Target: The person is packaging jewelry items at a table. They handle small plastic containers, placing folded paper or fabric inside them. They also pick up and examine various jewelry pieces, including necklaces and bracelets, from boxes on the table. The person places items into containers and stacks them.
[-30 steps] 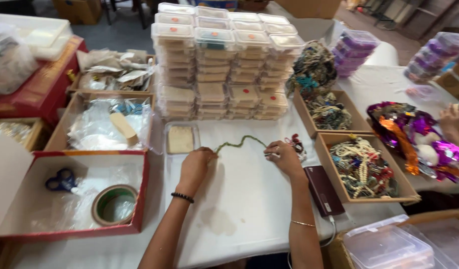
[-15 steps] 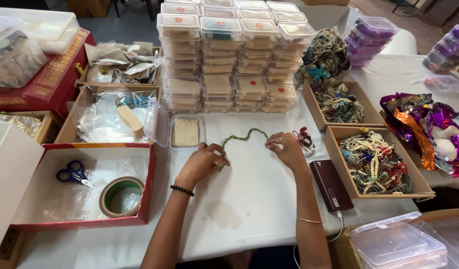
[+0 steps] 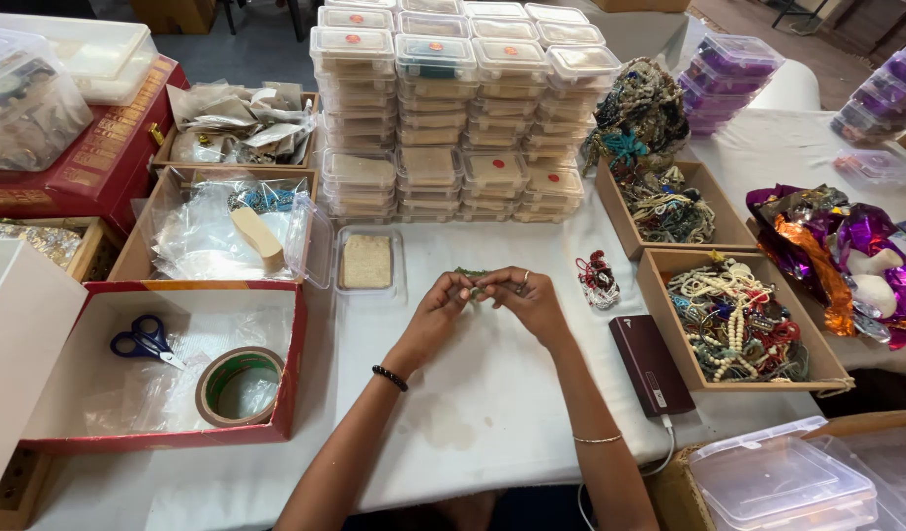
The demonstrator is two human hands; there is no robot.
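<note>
My left hand point(image 3: 441, 305) and my right hand point(image 3: 524, 297) meet over the white table point(image 3: 492, 393), fingertips touching. Between them they pinch a thin green beaded string point(image 3: 470, 276), bunched up so only a short bit shows. A small open clear box point(image 3: 367, 262) with a beige pad lies just left of my hands. A red and white bead bundle point(image 3: 598, 277) lies on the cloth to the right.
Stacks of clear lidded boxes point(image 3: 453, 108) stand behind. Cardboard trays of necklaces point(image 3: 733, 320) sit at the right beside a dark maroon case point(image 3: 651, 363). A red box point(image 3: 168, 369) at the left holds blue scissors point(image 3: 145, 340) and a tape roll point(image 3: 240, 385).
My hands held the green string stretched out between them; they have since come together at the middle, gathering the string into a small bunch.
</note>
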